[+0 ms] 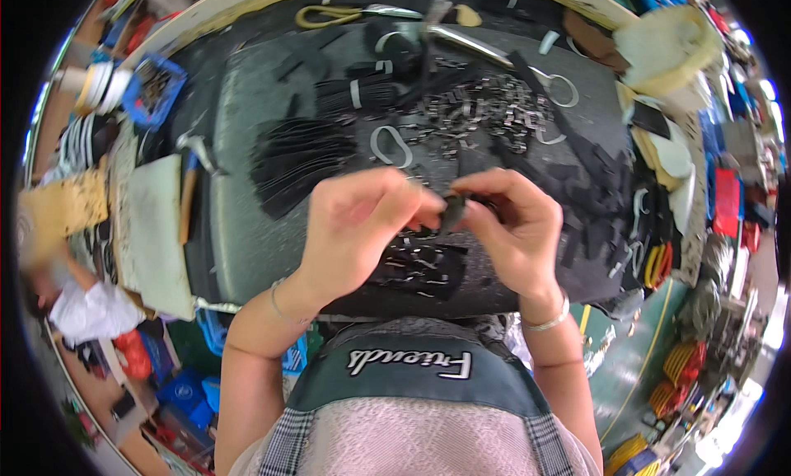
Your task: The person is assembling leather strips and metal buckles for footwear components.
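In front of my body, above the near part of the dark work table [247,262], both hands meet at a short dark strip of strap [451,215]. My right hand [519,225] pinches the strip between thumb and fingers. My left hand [350,225] is closed, its fingertips at the strip's left side; motion smears them, and what they hold is hidden. Below the hands lie small metal buckles on black pieces [420,266]. A heap of metal buckles [490,105] lies beyond them. Left of it is a fanned stack of black straps [301,163].
Further back lie a tied strap bundle [354,94] and yellow-handled scissors [329,16]. A hammer [189,187] rests at the left beside a blue basket [154,90]. Loose black strap pieces [585,220] cover the right side. A person in white [95,311] is at the far left.
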Available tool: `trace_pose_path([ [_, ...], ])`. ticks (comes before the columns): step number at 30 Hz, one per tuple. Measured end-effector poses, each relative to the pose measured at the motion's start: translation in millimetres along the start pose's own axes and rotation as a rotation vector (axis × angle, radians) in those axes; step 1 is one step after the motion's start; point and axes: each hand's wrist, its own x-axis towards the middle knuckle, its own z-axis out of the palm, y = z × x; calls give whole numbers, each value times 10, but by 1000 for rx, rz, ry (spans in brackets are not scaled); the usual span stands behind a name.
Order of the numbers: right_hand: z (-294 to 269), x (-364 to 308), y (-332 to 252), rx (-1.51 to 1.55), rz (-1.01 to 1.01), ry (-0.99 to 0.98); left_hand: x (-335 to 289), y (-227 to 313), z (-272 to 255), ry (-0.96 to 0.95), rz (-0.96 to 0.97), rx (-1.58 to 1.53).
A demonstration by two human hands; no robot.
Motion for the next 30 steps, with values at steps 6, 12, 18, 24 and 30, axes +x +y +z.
trace_pose_path([
  [6, 109, -70, -57, -83, 58, -33, 1, -18, -55, -31, -192, -34],
  [12, 12, 15, -16, 154, 76, -218, 3, -91, -120, 43, -260, -274],
  [18, 8, 36, -55, 7, 91, -38, 42, 12, 29, 105, -118, -102],
  [24, 98, -4, -3, -106, 144, -51, -13, -124, -118, 28, -365, -237],
  [30, 58, -34, 14, -141, 141, -104, -88, -199, 15, 71, -105, -48],
])
